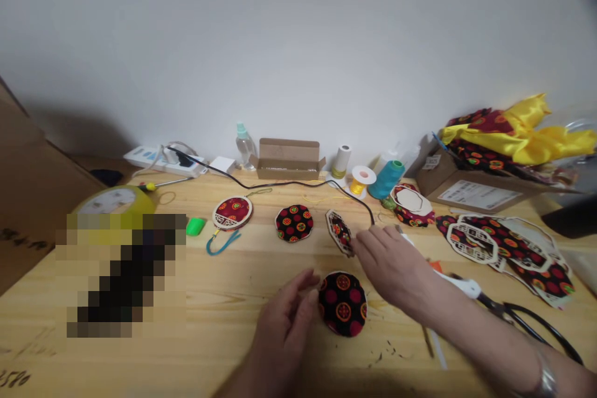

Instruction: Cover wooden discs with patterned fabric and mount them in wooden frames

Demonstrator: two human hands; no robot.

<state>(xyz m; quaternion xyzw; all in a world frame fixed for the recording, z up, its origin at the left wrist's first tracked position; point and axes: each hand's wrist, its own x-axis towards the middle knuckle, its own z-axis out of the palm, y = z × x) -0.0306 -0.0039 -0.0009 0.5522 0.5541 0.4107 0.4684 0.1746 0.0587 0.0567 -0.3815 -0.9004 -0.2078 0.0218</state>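
Observation:
My right hand (389,264) reaches across the pine table, its fingertips at the lower edge of an octagonal fabric piece (339,232), which stands tilted up off the wood. My left hand (282,326) is curved and open, its fingertips almost at a round padded disc (342,303) of black cloth with red and orange medallions. Farther back lie a similar black disc (293,222) and a round red ornament in a carved wooden frame (232,212), with a teal cord (222,242) attached.
Black-handled scissors (517,317) and stacked fabric-covered wooden frames (508,258) lie at the right. Thread spools (385,180) and a cardboard box (471,189) holding yellow satin stand behind. A black cable (289,185) crosses the back. A pixelated patch (121,273) hides the left table area.

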